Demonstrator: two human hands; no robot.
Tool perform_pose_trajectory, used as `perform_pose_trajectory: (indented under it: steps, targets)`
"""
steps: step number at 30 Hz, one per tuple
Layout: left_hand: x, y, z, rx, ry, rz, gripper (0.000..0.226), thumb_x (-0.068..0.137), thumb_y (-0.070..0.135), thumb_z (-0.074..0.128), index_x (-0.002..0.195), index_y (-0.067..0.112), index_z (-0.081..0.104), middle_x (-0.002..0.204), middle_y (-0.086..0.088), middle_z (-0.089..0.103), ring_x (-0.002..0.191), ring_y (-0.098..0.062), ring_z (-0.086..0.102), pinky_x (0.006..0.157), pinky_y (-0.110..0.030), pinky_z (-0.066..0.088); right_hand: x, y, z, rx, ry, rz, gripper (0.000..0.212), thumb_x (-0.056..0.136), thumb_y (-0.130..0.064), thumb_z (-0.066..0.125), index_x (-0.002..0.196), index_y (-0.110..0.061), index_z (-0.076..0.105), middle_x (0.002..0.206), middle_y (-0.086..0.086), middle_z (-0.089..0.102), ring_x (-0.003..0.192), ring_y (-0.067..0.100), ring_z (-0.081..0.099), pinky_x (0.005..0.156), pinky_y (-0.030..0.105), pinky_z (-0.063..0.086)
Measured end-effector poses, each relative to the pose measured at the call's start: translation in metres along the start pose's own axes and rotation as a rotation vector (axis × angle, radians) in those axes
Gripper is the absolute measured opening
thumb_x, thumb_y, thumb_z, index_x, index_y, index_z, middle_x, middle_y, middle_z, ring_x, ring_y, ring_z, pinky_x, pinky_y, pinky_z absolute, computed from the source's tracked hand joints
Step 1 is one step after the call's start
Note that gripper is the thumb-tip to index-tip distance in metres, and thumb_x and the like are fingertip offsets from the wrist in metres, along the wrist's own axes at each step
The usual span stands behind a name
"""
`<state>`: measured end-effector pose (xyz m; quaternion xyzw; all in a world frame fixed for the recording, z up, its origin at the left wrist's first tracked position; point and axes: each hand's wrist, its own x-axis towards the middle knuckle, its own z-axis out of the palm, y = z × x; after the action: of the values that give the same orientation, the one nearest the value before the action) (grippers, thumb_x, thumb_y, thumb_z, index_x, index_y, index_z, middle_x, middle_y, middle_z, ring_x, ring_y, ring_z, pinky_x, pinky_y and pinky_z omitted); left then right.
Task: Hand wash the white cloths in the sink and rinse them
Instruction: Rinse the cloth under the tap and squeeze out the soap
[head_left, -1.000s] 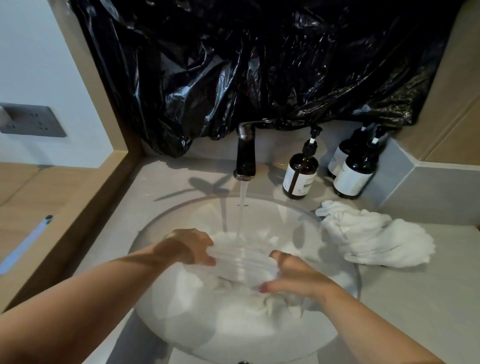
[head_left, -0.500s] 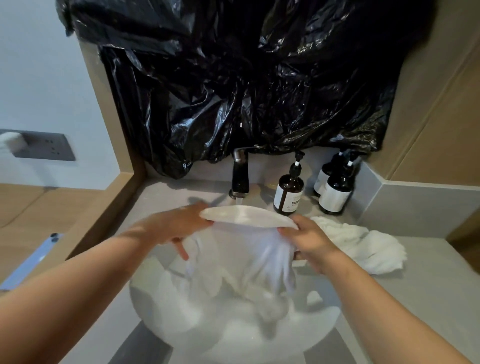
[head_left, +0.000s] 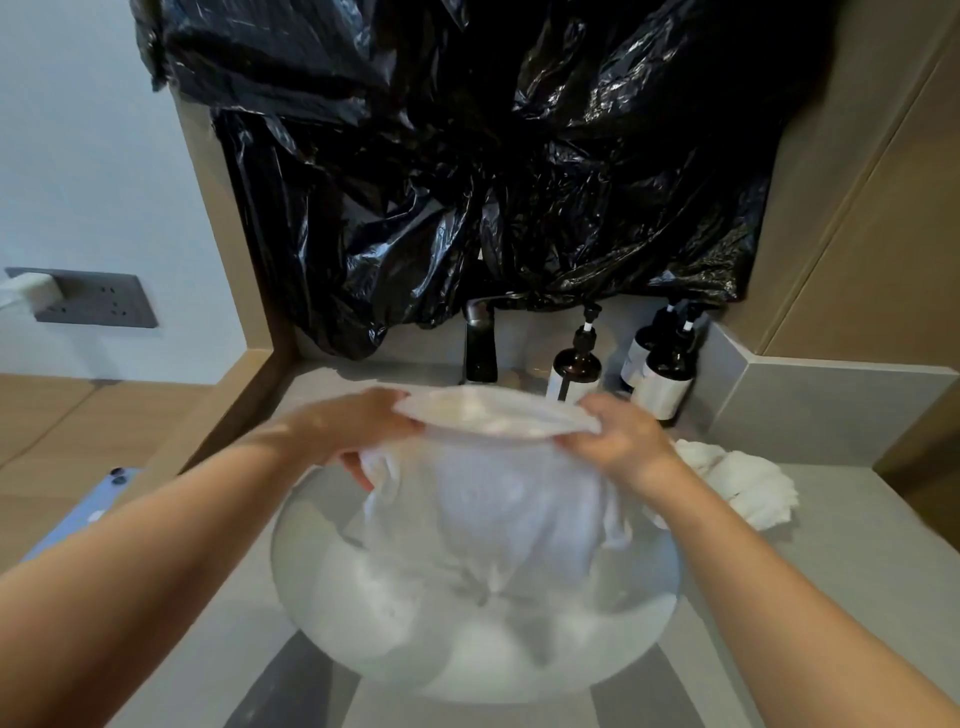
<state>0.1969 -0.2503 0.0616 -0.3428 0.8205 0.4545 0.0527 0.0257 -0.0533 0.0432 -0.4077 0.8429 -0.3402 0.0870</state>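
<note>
White cloth (head_left: 509, 499) above sink (head_left: 311, 566), top edge running 9-to-3. Left hand (head_left: 358, 426) grips 9 o'clock end, right hand (head_left: 618, 441) grips 3 o'clock end. Cloth hangs toward 6; faucet (head_left: 480, 348) at 12.

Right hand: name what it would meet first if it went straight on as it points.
Beyond the white cloth it grips, the right hand points forward-left toward the faucet, probably first; the pump bottle stands just right of that line. Depth is unclear.
</note>
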Motion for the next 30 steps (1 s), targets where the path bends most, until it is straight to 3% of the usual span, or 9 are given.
perform_pose_trajectory:
  steps: [3, 5, 10, 13, 15, 17, 21, 26, 30]
  targets:
    - [0.003, -0.025, 0.021, 0.209, -0.082, -0.07, 0.042, 0.091, 0.041, 0.057, 0.129, 0.024, 0.049, 0.113, -0.01, 0.058, 0.095, -0.023, 0.061, 0.076, -0.045, 0.059, -0.011, 0.029, 0.029, -0.293, -0.33, 0.117, 0.031, 0.084, -0.031, 0.068, 0.11, -0.019, 0.058, 0.108, -0.001, 0.058, 0.104, 0.019, 0.054, 0.067, 0.014, 0.034]
    - [0.004, -0.037, 0.031, 0.377, -0.093, -0.089, 0.044, 0.096, 0.046, 0.045, 0.134, 0.025, 0.044, 0.126, -0.007, 0.052, 0.103, -0.022, 0.057, 0.078, -0.041, 0.058, -0.019, 0.039, 0.041, -0.466, -0.455, 0.164, 0.018, 0.088, -0.032, 0.061, 0.103, -0.023, 0.054, 0.119, 0.003, 0.056, 0.112, 0.021, 0.051, 0.075, 0.021, 0.034]
    - [-0.001, -0.034, 0.031, 0.246, -0.158, -0.147, 0.042, 0.098, 0.049, 0.039, 0.135, 0.03, 0.038, 0.1, -0.009, 0.059, 0.062, -0.019, 0.061, 0.07, -0.032, 0.057, -0.023, 0.04, 0.041, -0.515, -0.257, 0.332, 0.03, 0.097, -0.036, 0.038, 0.122, -0.024, 0.049, 0.126, 0.008, 0.046, 0.12, 0.031, 0.041, 0.095, 0.039, 0.04]
    - [-0.004, -0.018, 0.018, -0.24, -0.22, -0.191, 0.05, 0.098, 0.033, 0.048, 0.145, 0.03, 0.029, 0.148, -0.013, 0.034, 0.08, -0.03, 0.071, 0.073, -0.037, 0.06, -0.021, 0.024, 0.027, -0.139, -0.173, 0.46, 0.028, 0.097, -0.035, 0.034, 0.122, -0.033, 0.045, 0.114, 0.005, 0.054, 0.092, 0.032, 0.061, 0.077, 0.039, 0.051]
    - [-0.008, -0.007, 0.015, -0.424, -0.186, -0.141, 0.052, 0.099, 0.023, 0.048, 0.147, 0.024, 0.028, 0.152, -0.014, 0.027, 0.097, -0.036, 0.068, 0.069, -0.034, 0.06, -0.021, 0.007, 0.017, 0.309, -0.129, 0.545, 0.025, 0.099, -0.035, 0.034, 0.123, -0.037, 0.043, 0.104, 0.004, 0.054, 0.068, 0.032, 0.064, 0.055, 0.035, 0.056]
    - [-0.012, 0.004, 0.011, -0.547, -0.149, -0.035, 0.043, 0.098, 0.014, 0.047, 0.141, 0.013, 0.038, 0.133, -0.014, 0.049, 0.104, -0.033, 0.064, 0.064, -0.028, 0.06, -0.02, -0.013, 0.004, 0.649, -0.074, 0.557, 0.02, 0.101, -0.03, 0.037, 0.12, -0.032, 0.042, 0.104, 0.013, 0.055, 0.064, 0.034, 0.062, 0.047, 0.037, 0.055]
    - [-0.032, 0.04, -0.008, -0.832, -0.1, 0.079, 0.018, 0.098, 0.013, 0.046, 0.109, 0.005, 0.058, 0.096, -0.023, 0.064, 0.069, -0.03, 0.07, 0.064, -0.044, 0.058, -0.017, -0.058, -0.031, 0.968, 0.023, 0.378, 0.012, 0.101, -0.019, 0.04, 0.094, -0.022, 0.049, 0.103, 0.015, 0.058, 0.083, 0.043, 0.064, 0.058, 0.042, 0.058]
    - [-0.064, 0.083, -0.038, -0.953, -0.067, 0.336, 0.021, 0.098, 0.014, 0.043, 0.109, 0.003, 0.058, 0.112, -0.026, 0.061, 0.096, -0.039, 0.062, 0.074, -0.053, 0.054, -0.015, -0.108, -0.075, 1.064, 0.2, 0.071, 0.011, 0.097, -0.009, 0.044, 0.101, -0.012, 0.054, 0.091, 0.009, 0.07, 0.082, 0.029, 0.069, 0.082, 0.047, 0.057]
    - [-0.084, 0.111, -0.065, -0.993, 0.016, 0.505, 0.018, 0.094, 0.009, 0.049, 0.109, 0.008, 0.06, 0.115, -0.023, 0.062, 0.101, -0.039, 0.063, 0.079, -0.058, 0.053, -0.014, -0.144, -0.106, 1.055, 0.319, -0.103, 0.014, 0.096, -0.008, 0.044, 0.089, -0.015, 0.053, 0.083, 0.003, 0.066, 0.08, 0.026, 0.066, 0.082, 0.047, 0.054]
